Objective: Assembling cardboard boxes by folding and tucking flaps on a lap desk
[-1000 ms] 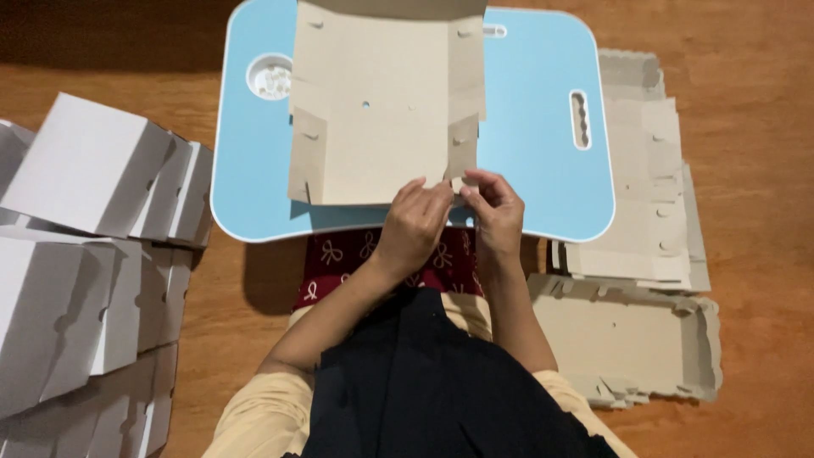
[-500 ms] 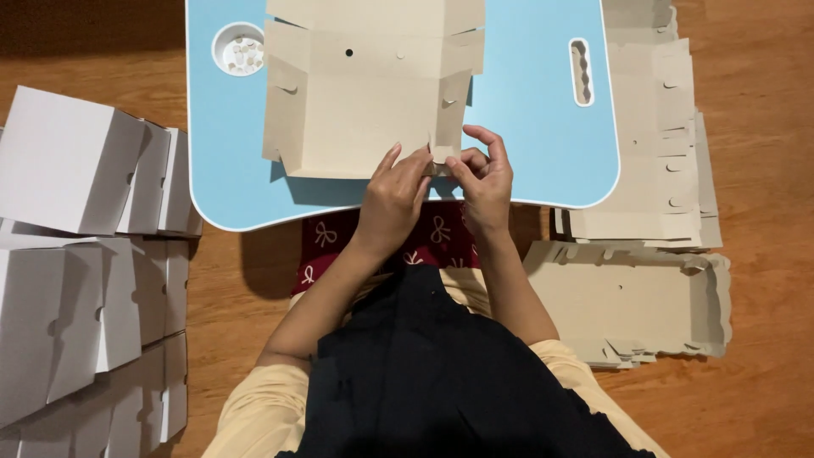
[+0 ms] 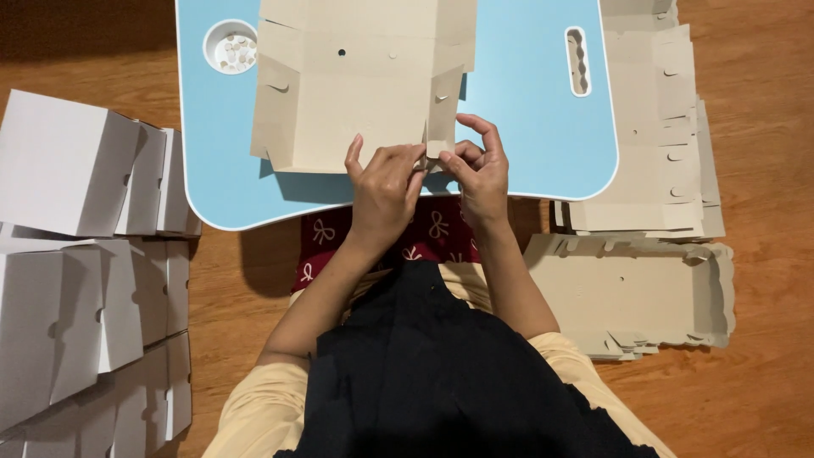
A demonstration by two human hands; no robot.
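- the cardboard box blank [image 3: 356,85] now sits farther toward the far edge of the blue lap table [image 3: 526,127], its top cut off by the frame.
- the left hand [image 3: 386,191] and right hand [image 3: 479,174] have closed in on the blank's near right corner flap, which now stands folded up off the table.

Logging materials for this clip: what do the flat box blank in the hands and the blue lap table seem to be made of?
The box blank looks like thin paperboard: matte grey-brown face, die-cut slots, sharp fold creases. Both the left hand and the right hand pinch a flap at its near edge. The blue lap table seems smooth plastic or laminate, with an even, faint sheen and a moulded cup recess; which one is unclear.
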